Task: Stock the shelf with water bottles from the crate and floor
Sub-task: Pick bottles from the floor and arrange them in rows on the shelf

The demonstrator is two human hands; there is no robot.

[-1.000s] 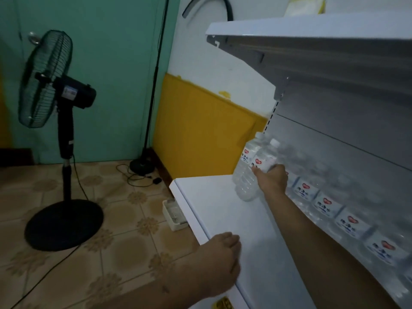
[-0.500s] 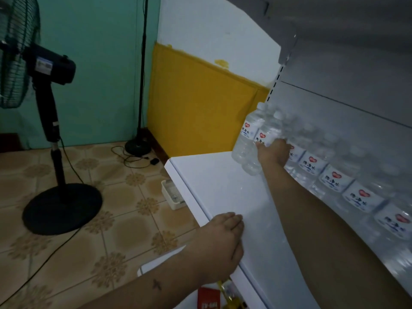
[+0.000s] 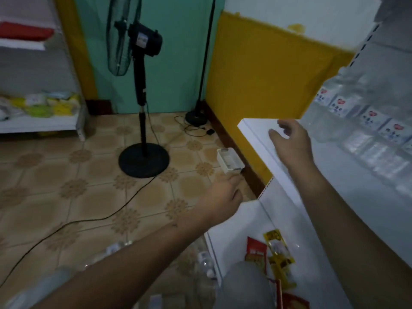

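Head view shows both your hands empty. Your right hand (image 3: pixel 289 141) hangs over the near corner of the white shelf (image 3: pixel 323 175), fingers loosely spread and holding nothing. Your left hand (image 3: pixel 225 195) is lower, at about 8 o'clock from the right, fingers loosely curled around nothing, over the tiled floor (image 3: pixel 66 186) beside the shelf edge.

The stocked row of water bottles (image 3: pixel 365 121) stands along the back of the shelf, at 3 o'clock from your right hand, upright with labels facing out.

What the next move likely turns on is the loose stock: bottles on the floor (image 3: pixel 206 262) lie at roughly 6 o'clock from your left hand, down near the foot of the shelving. They are blurred; how their long axes lie I cannot tell. Your left hand is nearer to them, so I judge it the natural one to reach down, while the right is better placed for the shelf. The crate is not in view.
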